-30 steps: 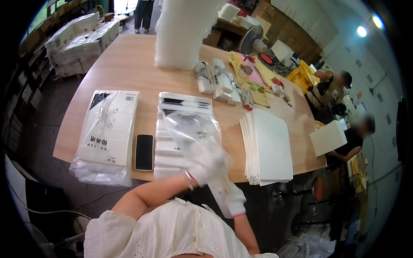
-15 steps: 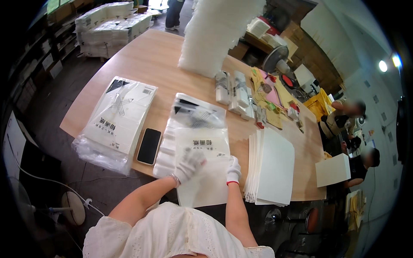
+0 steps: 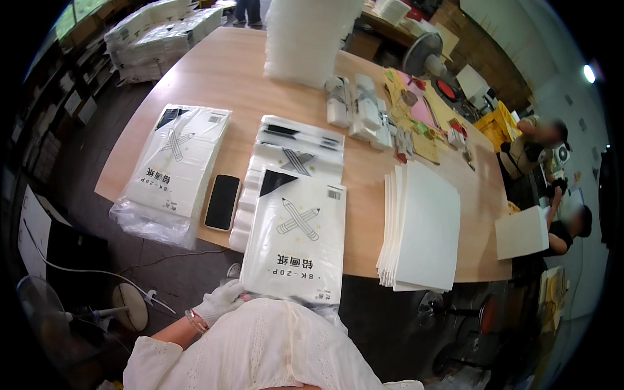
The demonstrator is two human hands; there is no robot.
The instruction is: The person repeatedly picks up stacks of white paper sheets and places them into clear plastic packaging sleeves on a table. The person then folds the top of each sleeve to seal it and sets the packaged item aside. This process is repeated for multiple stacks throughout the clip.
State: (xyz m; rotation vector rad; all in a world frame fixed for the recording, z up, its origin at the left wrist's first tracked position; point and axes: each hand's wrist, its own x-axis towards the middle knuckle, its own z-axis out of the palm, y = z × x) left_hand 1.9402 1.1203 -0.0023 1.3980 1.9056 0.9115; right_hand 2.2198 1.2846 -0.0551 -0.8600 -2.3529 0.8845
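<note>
A clear plastic bag of drawing paper (image 3: 299, 250), printed with crossed pencils, lies close to my body and reaches past the table's near edge. My left hand (image 3: 224, 302), in a white glove, is closed at the pack's lower left corner, with its fingers partly hidden. My right hand does not show. Under the pack's far end lies a stack of flat printed plastic bags (image 3: 302, 138). To the left are a black phone (image 3: 222, 203) and a pile of filled packs (image 3: 172, 169). A fanned stack of white paper (image 3: 426, 227) sits to the right.
A tall pile of white foam-like sheets (image 3: 302, 45) stands at the table's far side. Wrapped bundles (image 3: 367, 110) and scattered yellow paper (image 3: 419, 123) lie at the far right. One person (image 3: 523, 149) and another holding a white board (image 3: 522, 234) are beyond the right edge.
The white sheets that stuck out of the printed bag are now inside it. The pack has come toward my body. My left hand moved down to its corner; my right hand left view.
</note>
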